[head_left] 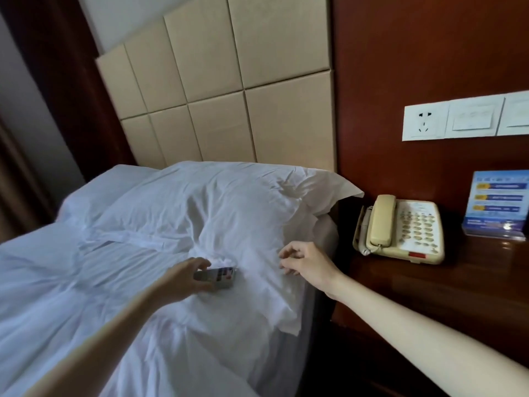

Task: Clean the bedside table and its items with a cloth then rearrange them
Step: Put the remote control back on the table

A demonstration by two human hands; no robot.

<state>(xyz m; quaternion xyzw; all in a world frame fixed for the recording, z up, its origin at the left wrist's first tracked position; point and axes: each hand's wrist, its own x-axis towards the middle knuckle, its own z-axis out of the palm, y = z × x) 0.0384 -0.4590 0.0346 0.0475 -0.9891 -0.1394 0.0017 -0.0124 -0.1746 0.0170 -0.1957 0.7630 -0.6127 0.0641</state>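
My left hand grips a grey remote control low over the white bedding, its thumb and fingers curled round the remote's near end. My right hand hovers over the pillow's right edge with loosely curled fingers and holds nothing. To the right stands the dark wooden bedside table. On it sit a beige corded telephone and a blue card in a clear stand. No cloth is in sight.
A white pillow and rumpled sheets cover the bed on the left. A padded beige headboard rises behind. A wall socket and switches are mounted on the wooden panel above the table.
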